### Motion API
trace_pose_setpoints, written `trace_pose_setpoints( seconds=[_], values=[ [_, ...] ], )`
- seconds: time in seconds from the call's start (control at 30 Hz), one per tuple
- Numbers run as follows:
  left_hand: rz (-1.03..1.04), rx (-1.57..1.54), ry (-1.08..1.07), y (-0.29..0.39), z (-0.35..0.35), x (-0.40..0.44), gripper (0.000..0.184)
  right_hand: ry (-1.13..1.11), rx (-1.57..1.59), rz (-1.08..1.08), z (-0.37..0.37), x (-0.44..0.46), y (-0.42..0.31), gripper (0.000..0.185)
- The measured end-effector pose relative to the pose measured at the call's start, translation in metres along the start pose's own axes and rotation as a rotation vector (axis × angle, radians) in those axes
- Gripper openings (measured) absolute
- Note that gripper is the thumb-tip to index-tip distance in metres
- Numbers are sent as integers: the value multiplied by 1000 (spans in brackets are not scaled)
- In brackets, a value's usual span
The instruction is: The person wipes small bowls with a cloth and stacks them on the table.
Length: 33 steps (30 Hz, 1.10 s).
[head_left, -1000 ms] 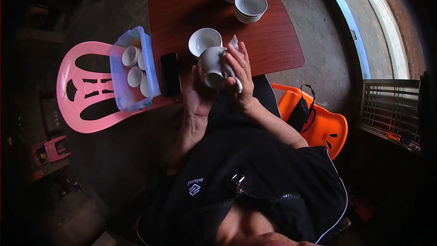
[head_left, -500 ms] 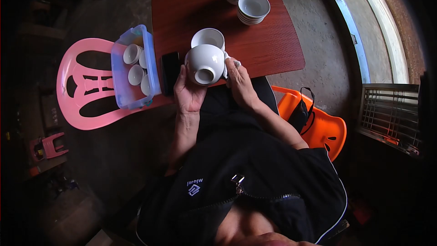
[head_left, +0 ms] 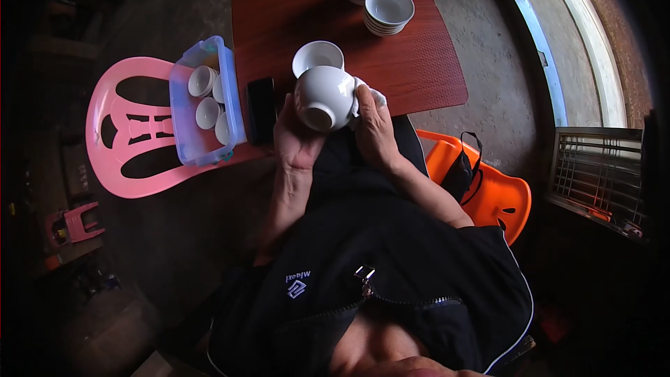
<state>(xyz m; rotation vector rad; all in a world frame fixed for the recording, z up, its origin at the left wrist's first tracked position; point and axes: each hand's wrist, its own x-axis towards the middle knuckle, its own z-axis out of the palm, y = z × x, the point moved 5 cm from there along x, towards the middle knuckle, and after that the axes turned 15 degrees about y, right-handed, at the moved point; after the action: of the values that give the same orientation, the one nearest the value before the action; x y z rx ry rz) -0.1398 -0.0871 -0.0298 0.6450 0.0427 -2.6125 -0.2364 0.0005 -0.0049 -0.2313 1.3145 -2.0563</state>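
The left hand (head_left: 299, 141) cups the bowl (head_left: 325, 95), base exposed, over the near edge of the table (head_left: 419, 63) — apparently for steady support. The right hand (head_left: 375, 131) pinches the cloth (head_left: 378, 98) against its right side — likely to prevent slipping.

The bowl (head_left: 326, 92) I hold looks like smooth, glossy glazed ceramic; the crumpled sheet (head_left: 377, 98) against it is matt, cloth or paper, I cannot tell. The surface (head_left: 293, 10) has a wood-like sheen, the box (head_left: 227, 64) is translucent plastic, my jacket (head_left: 412, 265) matt cloth.
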Motion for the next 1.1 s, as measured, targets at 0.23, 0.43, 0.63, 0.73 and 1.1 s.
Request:
trace_pose_setpoints(
  seconds=[0.23, 0.43, 0.63, 0.73, 1.1],
  values=[
    [621, 793, -14, -10, 37, -25, 60, -6, -244, -213, 7, 9, -43, 43],
    [439, 597, 119, -1, 18, -17, 49, -193, -872, -1056, 37, -27, -21, 18],
    [88, 388, 166, 6, 13, -24, 55, -341, -976, -1030, 11, -31, -28, 19],
    [98, 386, 153, 10, 9, -23, 57, -317, -779, -620, -3, -6, -43, 29],
    [312, 893, 2, -5, 34, -39, 73, -398, -854, -905, 14, 11, -33, 46]
  ],
)
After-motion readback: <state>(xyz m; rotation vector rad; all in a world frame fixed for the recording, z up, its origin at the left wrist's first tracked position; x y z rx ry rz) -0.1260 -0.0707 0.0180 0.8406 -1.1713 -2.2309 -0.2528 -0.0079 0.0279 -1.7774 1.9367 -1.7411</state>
